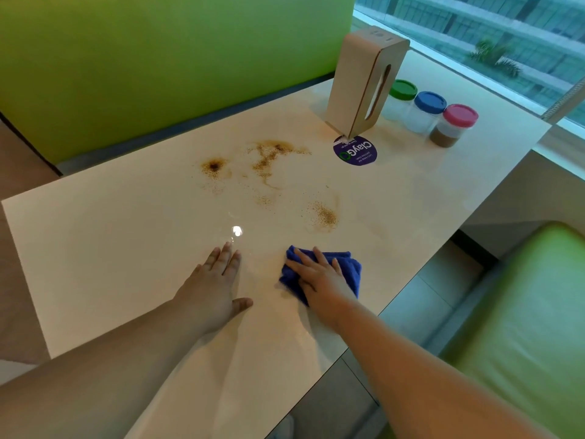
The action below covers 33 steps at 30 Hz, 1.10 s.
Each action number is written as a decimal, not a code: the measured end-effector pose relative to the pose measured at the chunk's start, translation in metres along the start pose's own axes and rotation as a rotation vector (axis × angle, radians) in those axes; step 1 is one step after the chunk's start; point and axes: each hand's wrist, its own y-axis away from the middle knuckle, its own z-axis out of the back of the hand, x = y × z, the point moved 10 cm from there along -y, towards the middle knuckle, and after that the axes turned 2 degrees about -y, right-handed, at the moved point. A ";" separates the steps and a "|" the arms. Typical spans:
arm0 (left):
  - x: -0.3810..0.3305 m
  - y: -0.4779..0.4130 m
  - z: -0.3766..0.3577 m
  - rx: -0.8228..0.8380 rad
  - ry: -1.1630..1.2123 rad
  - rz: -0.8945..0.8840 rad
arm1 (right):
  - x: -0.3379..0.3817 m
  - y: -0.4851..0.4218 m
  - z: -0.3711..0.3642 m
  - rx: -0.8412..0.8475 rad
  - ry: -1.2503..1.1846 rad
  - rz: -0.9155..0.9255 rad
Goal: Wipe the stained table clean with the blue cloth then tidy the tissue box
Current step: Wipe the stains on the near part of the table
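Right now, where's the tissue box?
In the head view, the tissue box stands upright at the table's far right, beside three jars, behind the purple sticker.

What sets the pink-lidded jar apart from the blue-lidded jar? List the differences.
1. The pink-lidded jar holds brown powder; the blue-lidded jar looks white or clear inside.
2. The pink-lidded jar stands nearer the camera; the blue-lidded jar sits in the middle of the row, next to the green-lidded jar.

Shared: both are clear, upright, closed jars beside the tissue box.
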 end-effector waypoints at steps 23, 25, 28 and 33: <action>0.021 0.020 0.010 -0.069 0.232 -0.029 | 0.007 0.008 -0.028 0.047 0.281 -0.009; 0.027 0.026 0.004 -0.056 0.224 0.012 | 0.019 0.021 -0.038 0.084 0.301 0.098; 0.031 0.033 -0.003 -0.008 0.198 0.010 | 0.010 0.037 -0.038 0.118 0.322 0.145; 0.028 0.033 0.000 -0.003 0.156 -0.004 | 0.006 -0.007 -0.027 0.050 0.280 -0.030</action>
